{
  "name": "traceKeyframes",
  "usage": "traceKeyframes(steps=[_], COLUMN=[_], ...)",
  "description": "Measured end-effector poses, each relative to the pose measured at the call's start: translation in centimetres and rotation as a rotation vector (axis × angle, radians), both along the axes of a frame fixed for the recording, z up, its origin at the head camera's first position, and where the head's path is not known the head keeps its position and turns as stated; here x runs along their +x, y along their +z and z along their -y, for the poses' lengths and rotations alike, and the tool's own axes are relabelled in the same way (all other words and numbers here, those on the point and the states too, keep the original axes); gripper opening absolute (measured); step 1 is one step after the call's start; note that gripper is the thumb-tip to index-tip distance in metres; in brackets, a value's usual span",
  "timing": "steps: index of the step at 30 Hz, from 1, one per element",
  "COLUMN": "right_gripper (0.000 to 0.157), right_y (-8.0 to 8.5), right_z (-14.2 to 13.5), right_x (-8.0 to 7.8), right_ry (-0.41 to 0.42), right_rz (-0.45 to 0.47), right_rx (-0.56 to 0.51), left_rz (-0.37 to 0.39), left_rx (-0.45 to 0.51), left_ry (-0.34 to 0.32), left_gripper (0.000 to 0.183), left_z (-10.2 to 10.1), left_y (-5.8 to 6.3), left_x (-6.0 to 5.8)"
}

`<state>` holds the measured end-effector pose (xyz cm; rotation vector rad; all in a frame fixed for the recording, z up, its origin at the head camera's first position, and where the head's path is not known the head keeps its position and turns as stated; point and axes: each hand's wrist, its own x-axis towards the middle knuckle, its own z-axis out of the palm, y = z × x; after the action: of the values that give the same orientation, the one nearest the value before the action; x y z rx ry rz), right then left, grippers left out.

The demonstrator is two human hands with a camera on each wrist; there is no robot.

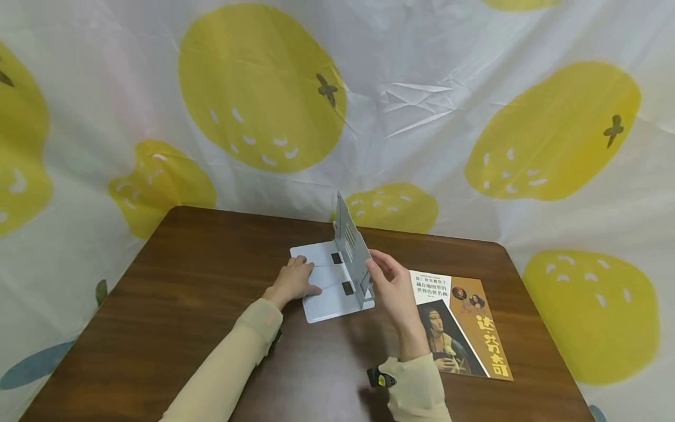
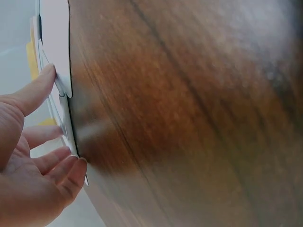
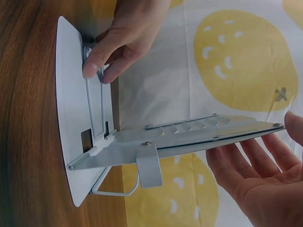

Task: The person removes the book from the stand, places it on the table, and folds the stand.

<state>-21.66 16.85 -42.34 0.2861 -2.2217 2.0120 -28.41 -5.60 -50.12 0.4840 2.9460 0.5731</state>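
A pale grey folding metal book stand (image 1: 329, 293) is on the table, its flat plate down and its slotted panel (image 1: 350, 240) raised at an angle. My left hand (image 1: 295, 278) rests on the flat plate near its left side, thumb spread from the fingers. In the right wrist view, that hand's thumb and a finger touch a wire support (image 3: 88, 104) lying along the plate. My right hand (image 1: 392, 287) holds the raised panel by its outer edge, with the thumb on one face and the fingers (image 3: 227, 165) behind the other.
On the wooden table (image 1: 211, 328), right of the stand and partly behind my right forearm, lies a book (image 1: 474, 328) with an orange and white cover and a painted portrait. A white curtain (image 1: 401, 105) printed with yellow fruit hangs behind the table's far edge.
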Motion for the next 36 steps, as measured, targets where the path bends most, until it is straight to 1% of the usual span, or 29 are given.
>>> traceKeyframes(steps=[3,6,10,13,17,20,23,27,30,32,34,36], right_gripper=[0.033,0.032,0.031,0.031,0.030,0.027,0.024,0.022,0.022,0.020,0.019,0.018], right_y=[0.8,1.8,2.5,2.6,0.7,-1.0,-1.2,-1.5,-1.7,-1.7,-1.7,-1.8], right_z=[0.5,1.1,1.9,2.4,2.9,3.3,3.9,4.6,5.0,5.2,5.4,5.6], right_x=[0.9,1.6,2.0,2.4,1.6,1.0,1.1,1.2,1.3,1.4,1.5,1.6], right_ry=[0.027,0.032,0.013,0.008,0.008,0.001,-0.001,0.018,0.038,0.048,0.054,0.052], right_rz=[-0.019,-0.040,-0.069,-0.092,-0.130,-0.189,-0.263,-0.334,-0.366,-0.383,-0.391,-0.390], right_rx=[-0.001,0.038,0.114,0.155,0.163,0.180,0.228,0.272,0.289,0.299,0.306,0.318], left_rz=[0.001,0.005,0.007,0.022,0.027,0.025,0.059,0.088,0.065,0.036,0.001,-0.010], left_rx=[0.024,0.052,0.099,0.148,0.232,0.306,0.370,0.443,0.522,0.589,0.658,0.754], left_ry=[0.009,0.020,0.012,0.000,-0.005,-0.009,0.014,0.069,0.103,0.131,0.170,0.219], left_gripper=[0.064,0.064,0.059,0.054,0.049,0.046,0.044,0.043,0.040,0.036,0.034,0.033], left_z=[-0.1,0.1,0.5,0.6,0.7,0.9,1.1,1.2,1.3,1.4,1.5,1.5], left_y=[-0.3,-0.3,0.1,0.4,0.4,0.3,0.5,0.9,1.5,1.9,2.2,2.7], left_x=[0.2,0.4,0.4,0.6,0.8,0.9,0.9,1.1,1.5,1.7,2.0,2.3])
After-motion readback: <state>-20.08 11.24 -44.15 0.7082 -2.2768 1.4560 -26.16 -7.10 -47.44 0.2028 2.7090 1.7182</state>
